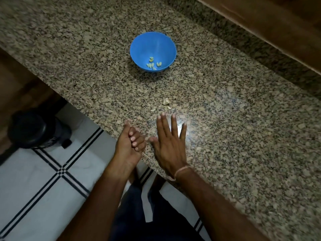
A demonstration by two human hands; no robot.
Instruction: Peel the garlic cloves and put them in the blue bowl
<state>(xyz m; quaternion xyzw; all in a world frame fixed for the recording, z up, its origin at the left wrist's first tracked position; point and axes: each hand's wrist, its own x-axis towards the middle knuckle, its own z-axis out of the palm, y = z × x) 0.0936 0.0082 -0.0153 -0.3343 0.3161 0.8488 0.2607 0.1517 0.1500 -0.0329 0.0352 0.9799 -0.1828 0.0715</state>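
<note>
The round blue plastic bowl [152, 44] stands mid-counter on the speckled granite counter [225, 136], well apart from my fingers, with pale peeled garlic cloves [153, 64] in its bottom. A garlic piece with loose skins [166, 101] lies just beyond my right fingertips. My right hand [169, 141] lies palm down, fingers straight and spread; my left hand [129, 145] sits at the near edge, fingers curled inward, nothing visible in them.

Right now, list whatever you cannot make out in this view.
Head view:
- left hand: curled fingers hide whether it holds anything.
- garlic bits on the granite countertop: too small against the speckle to tell clove from peel.
- peeled cloves in the blue bowl: small and bunched, no sure count.
- black object on the floor: too dark to identify.
</note>
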